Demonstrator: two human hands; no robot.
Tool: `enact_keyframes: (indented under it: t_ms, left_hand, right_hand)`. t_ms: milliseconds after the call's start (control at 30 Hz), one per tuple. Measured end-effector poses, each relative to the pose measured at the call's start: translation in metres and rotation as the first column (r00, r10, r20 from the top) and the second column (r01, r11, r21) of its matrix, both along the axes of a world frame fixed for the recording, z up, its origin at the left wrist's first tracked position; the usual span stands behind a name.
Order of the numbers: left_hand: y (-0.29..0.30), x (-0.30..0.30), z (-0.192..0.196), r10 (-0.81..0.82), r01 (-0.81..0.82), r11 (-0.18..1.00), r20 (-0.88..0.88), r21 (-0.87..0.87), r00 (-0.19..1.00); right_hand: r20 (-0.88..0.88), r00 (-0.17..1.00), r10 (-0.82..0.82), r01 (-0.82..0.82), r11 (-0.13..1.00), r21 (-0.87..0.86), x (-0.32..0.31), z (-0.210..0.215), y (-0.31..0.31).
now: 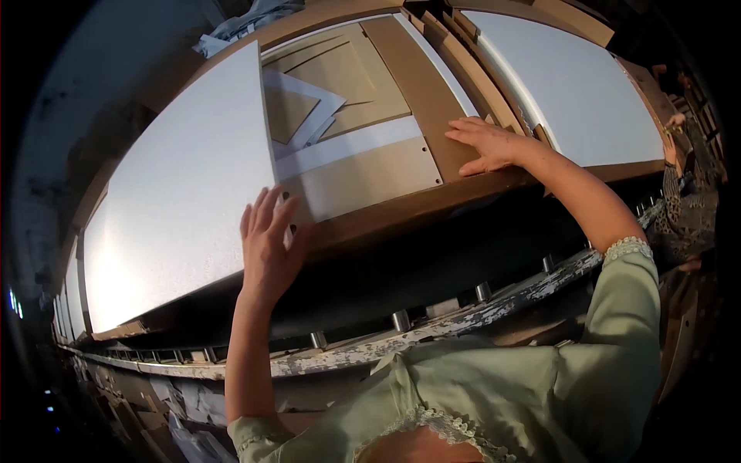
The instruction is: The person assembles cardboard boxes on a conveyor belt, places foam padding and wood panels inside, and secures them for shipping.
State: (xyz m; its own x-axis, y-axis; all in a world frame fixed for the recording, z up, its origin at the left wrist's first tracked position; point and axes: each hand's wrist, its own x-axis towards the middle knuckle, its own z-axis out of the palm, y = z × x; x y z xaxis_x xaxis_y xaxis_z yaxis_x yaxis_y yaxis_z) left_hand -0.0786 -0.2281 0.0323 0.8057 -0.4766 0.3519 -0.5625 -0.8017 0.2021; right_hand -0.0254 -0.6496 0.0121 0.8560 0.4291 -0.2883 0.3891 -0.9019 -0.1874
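Observation:
A large white laminated board (pixel 177 193) lies on a stack of brown panels. My left hand (pixel 268 241) rests flat, fingers spread, on its near right corner. A brown board (pixel 363 174) with a white strip and small drilled holes lies beside it in the middle. My right hand (pixel 488 144) lies palm down with fingers apart on a brown strip (pixel 421 85) at that board's right edge. Neither hand grips anything. My pale green sleeves show at the bottom.
Another white board (pixel 571 85) lies at the right. A worn metal rail (pixel 432 328) with short pegs and flaking white paint runs along the stack's near edge. Offcuts and white scraps (pixel 309 100) sit in the middle. Another person's patterned clothing (pixel 683 216) appears far right.

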Motion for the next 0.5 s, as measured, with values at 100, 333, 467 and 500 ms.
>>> enact_keyframes:
  t_ms: [100, 333, 467, 500]
  left_hand:
    - [-0.093, 0.004, -0.014, -0.123, 0.124, 0.992, -0.034, 0.019, 0.992]
    - [-0.151, 0.060, -0.070, 0.241, -0.247, 0.968, -0.143, -0.032, 0.960]
    - [-0.146, 0.105, -0.090, 0.408, -0.404, 0.912, -0.056, 0.073, 0.911]
    - [-0.149, 0.106, -0.094, 0.439, -0.426, 0.896, -0.097, 0.127, 0.893]
  right_hand:
    - [-0.080, 0.986, 0.148, -0.157, 0.979, -0.127, 0.007, 0.000, 0.026]
    - [-0.143, 0.958, 0.248, -0.271, 0.946, -0.176, 0.018, -0.006, 0.047]
    - [-0.026, 0.962, 0.272, -0.273, 0.946, -0.174, 0.015, -0.016, 0.061]
    - [0.014, 0.961, 0.275, -0.268, 0.947, -0.179, 0.013, -0.019, 0.063]
